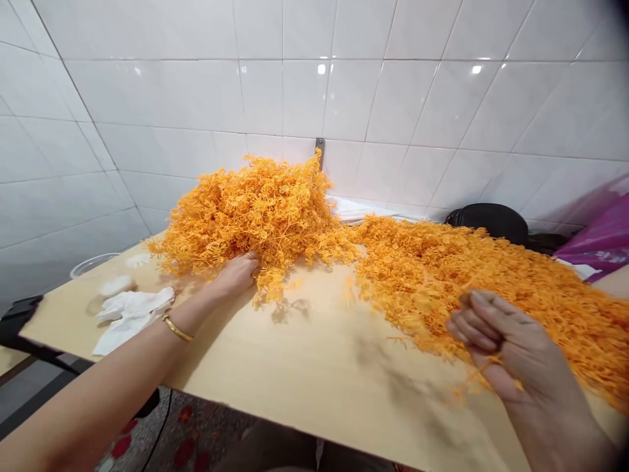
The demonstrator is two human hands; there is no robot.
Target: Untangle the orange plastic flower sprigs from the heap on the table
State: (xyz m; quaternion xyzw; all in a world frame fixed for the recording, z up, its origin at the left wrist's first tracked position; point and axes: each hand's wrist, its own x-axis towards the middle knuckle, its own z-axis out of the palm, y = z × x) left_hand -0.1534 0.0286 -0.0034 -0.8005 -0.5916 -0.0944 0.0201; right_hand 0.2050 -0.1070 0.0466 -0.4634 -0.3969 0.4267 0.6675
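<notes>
My left hand (238, 274) is at the lower front of a tall heap of orange artificial sprigs (260, 203), fingers wrapped around some stems, tips partly hidden by the foliage. My right hand (491, 334) is closed in a pinch above the front edge of a wide, low spread of orange sprigs (442, 269). It holds a small orange sprig (472, 383), blurred, that hangs below the fingers over the pale table (304, 367).
White crumpled cloths (132, 311), a round white item (116, 286) and a clear plastic lid (95, 263) lie at the table's left. A black case (489, 219) stands behind the low spread. A purple bag (602, 229) is at the far right, against the tiled wall.
</notes>
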